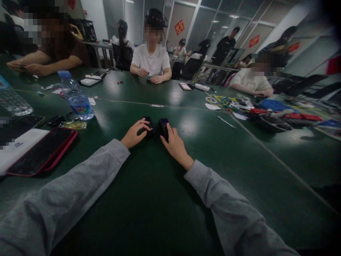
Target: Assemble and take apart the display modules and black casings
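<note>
Head view: on a green worktop (160, 206), a small black device (151, 124) sits just beside a black box (162, 126). The left hand (136, 132) touches the device, grip loosely parted; the right hand (174, 141) curls against the box, its hold unclear.

The left cuff (121, 149) is grey cloth, loose and slightly flared at its edge. Behind the left cuff, the left sleeve (80, 186) widens, long and soft, matte and faintly mottled, bunching into heavy folds farthest back. To the right of the left cuff, the right sleeve (229, 202) matches in colour and cloth, creased along its length. Beyond the left cuff, both hands (136, 132) are bare and slender-fingered.
</note>
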A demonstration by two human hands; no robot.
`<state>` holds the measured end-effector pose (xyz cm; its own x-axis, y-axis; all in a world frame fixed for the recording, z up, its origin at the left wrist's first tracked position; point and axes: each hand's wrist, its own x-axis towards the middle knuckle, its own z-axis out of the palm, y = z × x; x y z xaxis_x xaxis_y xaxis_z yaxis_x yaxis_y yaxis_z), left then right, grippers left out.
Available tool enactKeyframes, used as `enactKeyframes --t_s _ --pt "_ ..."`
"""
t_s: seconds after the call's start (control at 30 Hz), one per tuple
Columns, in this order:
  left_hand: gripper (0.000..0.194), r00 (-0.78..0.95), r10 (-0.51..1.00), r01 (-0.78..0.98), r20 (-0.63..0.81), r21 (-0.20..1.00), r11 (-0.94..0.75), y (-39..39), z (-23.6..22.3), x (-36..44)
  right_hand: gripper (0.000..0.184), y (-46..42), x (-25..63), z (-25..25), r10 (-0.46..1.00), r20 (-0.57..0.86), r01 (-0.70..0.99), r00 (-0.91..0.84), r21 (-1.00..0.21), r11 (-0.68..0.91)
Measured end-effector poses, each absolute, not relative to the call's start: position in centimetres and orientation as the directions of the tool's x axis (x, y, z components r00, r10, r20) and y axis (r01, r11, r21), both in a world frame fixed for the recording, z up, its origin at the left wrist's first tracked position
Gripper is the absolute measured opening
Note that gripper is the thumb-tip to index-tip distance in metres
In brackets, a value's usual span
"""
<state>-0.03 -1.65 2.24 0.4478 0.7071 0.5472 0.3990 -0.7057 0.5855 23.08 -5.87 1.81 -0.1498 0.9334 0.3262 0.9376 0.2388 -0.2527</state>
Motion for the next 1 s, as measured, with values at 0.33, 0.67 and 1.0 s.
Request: enactKeyframes --t_s 0.33,0.67,1.0 --pt "0.012 0.402 0.635 0.738 0.659 0.177 -0.651 -3.5 2.9 1.0 0.067 -7.3 22.1 1.8 0.929 0.338 0.941 -0.151 -0.238 0.24" --pt "0.016 0.469 0.597 0.801 0.651 -0.029 -0.598 -4.2 3.6 1.0 0.065 -7.3 22.2 1.9 0.918 0.355 0.936 -0.176 -0.229 0.268" --pt "0.032 0.505 0.613 0.751 0.608 0.04 -0.659 -3.3 2.6 0.8 0.066 -7.3 22.2 2.1 0.927 0.336 0.934 -0.169 -0.246 0.26"
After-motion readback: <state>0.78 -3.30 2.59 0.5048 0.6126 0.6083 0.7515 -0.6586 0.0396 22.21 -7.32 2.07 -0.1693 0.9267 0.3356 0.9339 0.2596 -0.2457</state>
